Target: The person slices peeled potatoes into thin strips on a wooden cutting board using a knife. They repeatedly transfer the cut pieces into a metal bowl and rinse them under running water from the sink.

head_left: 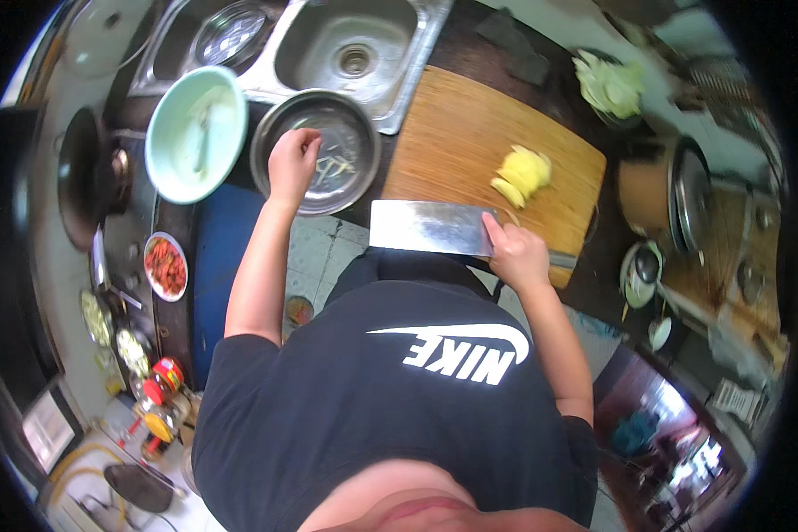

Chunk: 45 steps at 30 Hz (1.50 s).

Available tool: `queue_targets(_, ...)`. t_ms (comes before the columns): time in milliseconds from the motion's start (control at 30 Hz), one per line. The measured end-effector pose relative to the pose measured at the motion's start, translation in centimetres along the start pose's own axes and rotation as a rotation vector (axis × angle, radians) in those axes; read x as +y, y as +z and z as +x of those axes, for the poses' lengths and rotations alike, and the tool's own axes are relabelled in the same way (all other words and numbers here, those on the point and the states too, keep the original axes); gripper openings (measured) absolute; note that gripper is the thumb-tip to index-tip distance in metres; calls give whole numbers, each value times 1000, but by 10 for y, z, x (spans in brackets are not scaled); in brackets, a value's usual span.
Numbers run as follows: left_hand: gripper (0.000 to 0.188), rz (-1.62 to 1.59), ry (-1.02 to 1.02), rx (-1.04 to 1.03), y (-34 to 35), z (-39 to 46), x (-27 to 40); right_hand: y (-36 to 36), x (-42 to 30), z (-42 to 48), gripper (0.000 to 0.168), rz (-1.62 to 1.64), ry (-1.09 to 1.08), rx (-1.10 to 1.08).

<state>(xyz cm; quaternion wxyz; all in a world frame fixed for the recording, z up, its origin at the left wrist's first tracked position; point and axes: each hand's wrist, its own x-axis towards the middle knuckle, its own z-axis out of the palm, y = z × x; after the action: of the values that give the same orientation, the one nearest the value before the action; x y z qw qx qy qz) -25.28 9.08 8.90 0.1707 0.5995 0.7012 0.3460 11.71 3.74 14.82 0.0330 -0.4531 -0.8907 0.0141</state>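
Note:
In my right hand (519,254) is a cleaver (429,227), its broad blade lying flat to view along the near edge of the wooden cutting board (449,139). Sliced pale-yellow pieces, which look like ginger or potato (524,174), sit in a small heap on the board, beyond that hand. My left hand (296,163) is over a round steel basin (374,156), its fingers curled together; whether something small is between them cannot be seen. Thin pale strips (336,171) lie in the bottom of the basin.
A mint-green bowl (156,143) stands left of the basin, below a double steel sink (412,73). Leafy cabbage (610,86) and a lidded pot (648,189) are at the right. A plate of chopped red food (165,266), a wok (80,179) and jars (166,376) are at the left.

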Motion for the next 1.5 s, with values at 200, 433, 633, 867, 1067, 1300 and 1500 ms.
queue_targets(200, 12, -116, 566, -229, 98, -39, 97, 2, 26, -129, 17, 321, 855, 166)
queue_targets(433, 23, 59, 1052, -556, 219, -81, 168, -9, 41, -222, 25, 559, 1390, 66)
queue_targets(633, 25, 168, 1082, -542, 234, -96, 167, -4, 64, -244, 24, 485, 1270, -74)
queue_targets(867, 41, 183, 944, -428, 221, -124, 157, 12, 107, -229, 20, 499, 857, -57)
queue_targets(1067, 30, 317, 1100, -593, 229, -89, 174, 15, 135, -215, 18, 409, 662, -98)
queue_targets(1300, 32, 335, 988, -599, 203, -133, 156, 28, 131, -218, 18, 437, 617, -101)
queue_targets(1500, 28, 154, 764, -319, 213, -164, 156, 33, 110, -175, 16, 461, 478, -348)
